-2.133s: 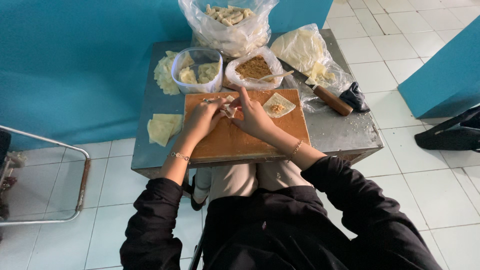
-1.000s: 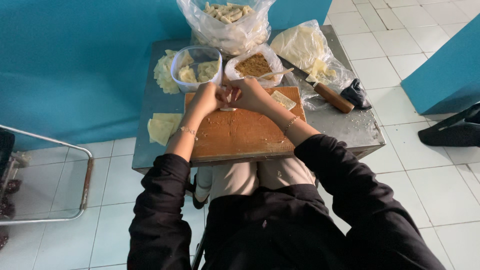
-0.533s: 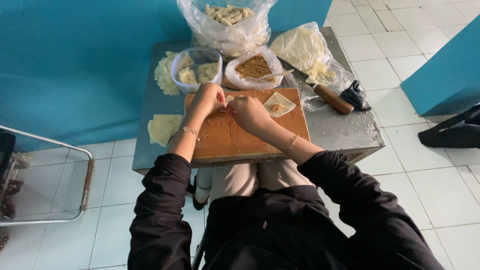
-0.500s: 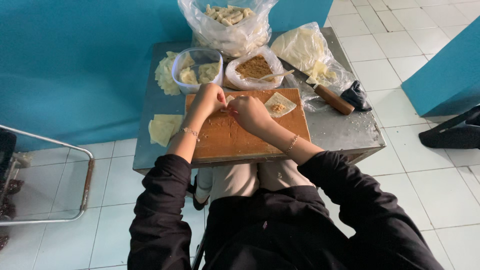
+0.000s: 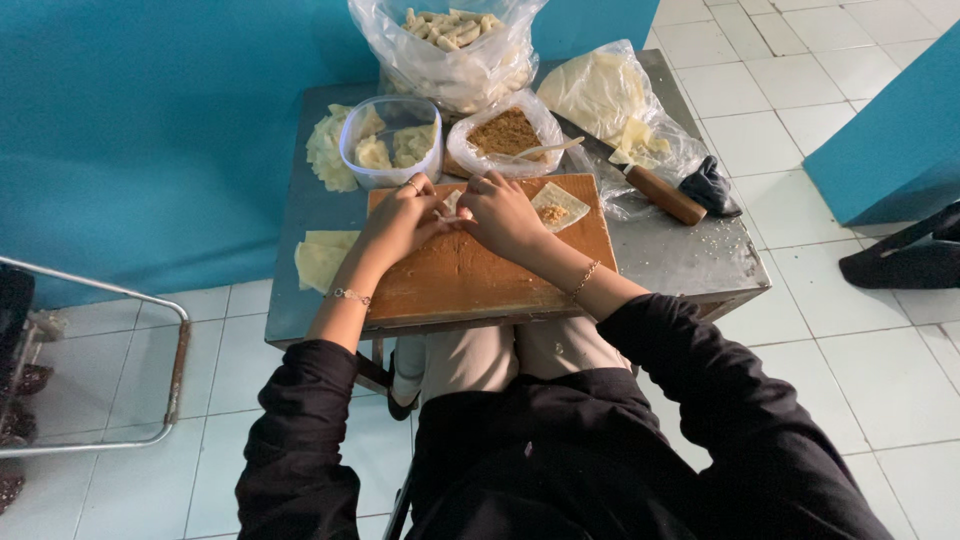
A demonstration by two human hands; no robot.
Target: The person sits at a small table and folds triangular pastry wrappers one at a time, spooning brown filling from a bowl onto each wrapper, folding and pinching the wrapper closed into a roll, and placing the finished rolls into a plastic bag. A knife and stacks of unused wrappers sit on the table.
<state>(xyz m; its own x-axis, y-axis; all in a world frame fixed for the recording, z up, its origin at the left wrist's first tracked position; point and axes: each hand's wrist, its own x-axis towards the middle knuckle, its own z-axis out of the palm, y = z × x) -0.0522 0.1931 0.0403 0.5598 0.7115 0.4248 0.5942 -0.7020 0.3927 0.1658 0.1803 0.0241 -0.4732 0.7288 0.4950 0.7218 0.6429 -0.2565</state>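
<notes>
Both my hands meet over the far edge of a wooden cutting board (image 5: 480,275). My left hand (image 5: 398,220) and my right hand (image 5: 505,212) pinch a small pale dough wrapper (image 5: 449,205) between their fingertips; most of it is hidden by my fingers. Just right of my right hand, a second flat wrapper with a spoonful of brown filling (image 5: 557,207) lies on the board.
On the small metal table (image 5: 690,260): a clear tub of wrappers (image 5: 390,142), a bag of brown filling with a spoon (image 5: 505,135), a big bag of rolled pieces (image 5: 455,50), a bag of wrapper sheets (image 5: 605,95), a wooden-handled knife (image 5: 660,192), and stacked wrappers (image 5: 322,258).
My hands rose with the wrapper about a second ago and have come back down to the board's far edge, still working it between the fingers.
</notes>
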